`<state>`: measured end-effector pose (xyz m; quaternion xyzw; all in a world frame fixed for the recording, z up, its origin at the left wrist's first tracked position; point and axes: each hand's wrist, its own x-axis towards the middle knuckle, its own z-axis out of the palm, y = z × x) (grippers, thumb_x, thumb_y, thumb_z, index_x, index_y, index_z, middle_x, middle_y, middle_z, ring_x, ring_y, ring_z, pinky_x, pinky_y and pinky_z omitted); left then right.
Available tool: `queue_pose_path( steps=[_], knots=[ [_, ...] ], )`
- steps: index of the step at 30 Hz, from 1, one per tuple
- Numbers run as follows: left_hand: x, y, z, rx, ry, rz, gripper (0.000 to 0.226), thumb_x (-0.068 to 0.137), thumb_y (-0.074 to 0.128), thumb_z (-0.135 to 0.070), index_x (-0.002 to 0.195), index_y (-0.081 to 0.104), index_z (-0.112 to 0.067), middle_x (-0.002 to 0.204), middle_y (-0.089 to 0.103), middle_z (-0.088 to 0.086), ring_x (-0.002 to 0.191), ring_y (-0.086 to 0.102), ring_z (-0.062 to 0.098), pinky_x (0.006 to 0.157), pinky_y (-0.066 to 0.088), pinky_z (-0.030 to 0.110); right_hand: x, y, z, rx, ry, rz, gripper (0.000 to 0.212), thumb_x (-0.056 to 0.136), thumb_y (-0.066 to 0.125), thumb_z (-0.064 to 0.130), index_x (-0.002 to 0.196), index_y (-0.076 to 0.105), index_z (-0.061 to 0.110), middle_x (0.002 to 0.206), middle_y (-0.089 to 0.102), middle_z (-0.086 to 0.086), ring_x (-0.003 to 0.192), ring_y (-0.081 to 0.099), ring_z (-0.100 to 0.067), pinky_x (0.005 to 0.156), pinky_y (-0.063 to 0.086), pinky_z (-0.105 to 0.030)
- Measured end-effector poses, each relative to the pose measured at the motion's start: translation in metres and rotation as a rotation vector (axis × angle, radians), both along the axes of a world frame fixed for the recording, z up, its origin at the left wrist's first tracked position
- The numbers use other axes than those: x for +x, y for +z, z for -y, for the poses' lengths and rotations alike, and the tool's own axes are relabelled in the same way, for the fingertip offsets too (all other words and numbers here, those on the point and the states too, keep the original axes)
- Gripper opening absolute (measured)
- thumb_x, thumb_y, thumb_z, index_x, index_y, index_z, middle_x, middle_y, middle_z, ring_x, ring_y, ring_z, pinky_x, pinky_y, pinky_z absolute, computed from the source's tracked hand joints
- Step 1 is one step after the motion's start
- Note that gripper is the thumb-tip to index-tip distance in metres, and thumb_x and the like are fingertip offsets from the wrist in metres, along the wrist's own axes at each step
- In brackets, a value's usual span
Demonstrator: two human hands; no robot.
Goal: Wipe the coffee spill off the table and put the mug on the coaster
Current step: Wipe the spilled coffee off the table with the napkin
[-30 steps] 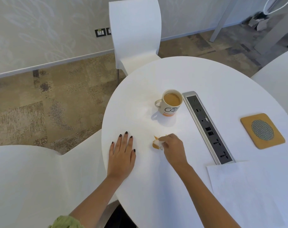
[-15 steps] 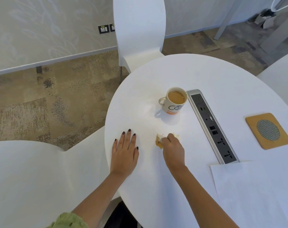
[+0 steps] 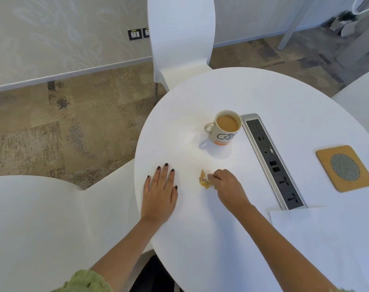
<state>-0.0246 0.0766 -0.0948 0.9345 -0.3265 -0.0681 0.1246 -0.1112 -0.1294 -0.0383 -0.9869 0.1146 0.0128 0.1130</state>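
A cream mug (image 3: 224, 129) full of milky coffee stands upright on the round white table (image 3: 263, 98), handle to the left. Below it my right hand (image 3: 226, 183) pinches a small crumpled tissue (image 3: 204, 179), stained brown, and presses it on the tabletop. My left hand (image 3: 160, 190) lies flat on the table near its left edge, fingers spread, holding nothing. The square cork coaster (image 3: 345, 167) with a grey mesh disc sits bare at the far right of the table, well apart from the mug.
A long grey socket strip (image 3: 272, 161) is set into the table between mug and coaster. A white paper napkin (image 3: 326, 239) lies at the near right. White chairs stand behind the table (image 3: 179, 39) and at the left (image 3: 42, 218).
My right hand has shifted the stained tissue slightly on the tabletop. My left hand stays flat. The view has drifted a little.
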Motion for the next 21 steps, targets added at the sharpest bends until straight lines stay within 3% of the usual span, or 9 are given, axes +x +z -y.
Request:
queue_pose_path(
  steps=[4, 9, 12, 15, 21],
  knots=[
    [0.0, 0.0, 0.001, 0.001, 0.0, 0.005, 0.053, 0.097, 0.031, -0.031, 0.146, 0.04, -0.014, 0.158, 0.029, 0.008, 0.144, 0.03, 0.029, 0.112, 0.028, 0.051, -0.006, -0.012, -0.008, 0.037, -0.054, 0.2, 0.046, 0.049, 0.067, -0.026, 0.085, 0.074, 0.003, 0.076, 0.069, -0.011, 0.063, 0.059, -0.031, 0.059, 0.053, -0.033],
    [0.0, -0.001, 0.0, 0.0, 0.004, 0.005, 0.053, 0.097, 0.031, -0.031, 0.146, 0.039, -0.014, 0.158, 0.029, 0.007, 0.144, 0.029, 0.029, 0.112, 0.027, 0.051, -0.006, -0.016, -0.005, 0.118, -0.374, 0.318, 0.04, 0.063, 0.067, -0.018, 0.091, 0.074, 0.01, 0.086, 0.071, -0.007, 0.073, 0.054, -0.034, 0.058, 0.049, -0.039],
    [0.0, -0.001, 0.0, 0.005, 0.001, 0.004, 0.053, 0.097, 0.03, -0.032, 0.147, 0.038, -0.014, 0.158, 0.028, 0.007, 0.144, 0.028, 0.029, 0.112, 0.027, 0.051, 0.003, -0.014, -0.005, 0.09, -0.454, 0.282, 0.042, 0.062, 0.072, -0.012, 0.094, 0.074, 0.014, 0.087, 0.069, -0.007, 0.08, 0.053, -0.039, 0.06, 0.04, -0.037],
    [0.0, -0.001, 0.0, -0.001, 0.002, 0.006, 0.053, 0.097, 0.031, -0.031, 0.146, 0.039, -0.014, 0.158, 0.029, 0.008, 0.144, 0.029, 0.029, 0.112, 0.027, 0.051, 0.012, -0.015, -0.009, 0.083, -0.412, 0.183, 0.048, 0.062, 0.074, -0.011, 0.097, 0.075, 0.022, 0.091, 0.067, -0.003, 0.087, 0.051, -0.038, 0.067, 0.029, -0.035],
    [-0.001, -0.002, 0.0, -0.005, 0.002, 0.012, 0.052, 0.097, 0.033, -0.03, 0.146, 0.039, -0.014, 0.158, 0.029, 0.007, 0.144, 0.029, 0.029, 0.112, 0.026, 0.05, -0.003, -0.014, -0.005, 0.064, -0.137, 0.16, 0.055, 0.062, 0.063, -0.019, 0.08, 0.075, 0.032, 0.085, 0.065, 0.008, 0.084, 0.051, -0.036, 0.066, 0.027, -0.036]
  ],
)
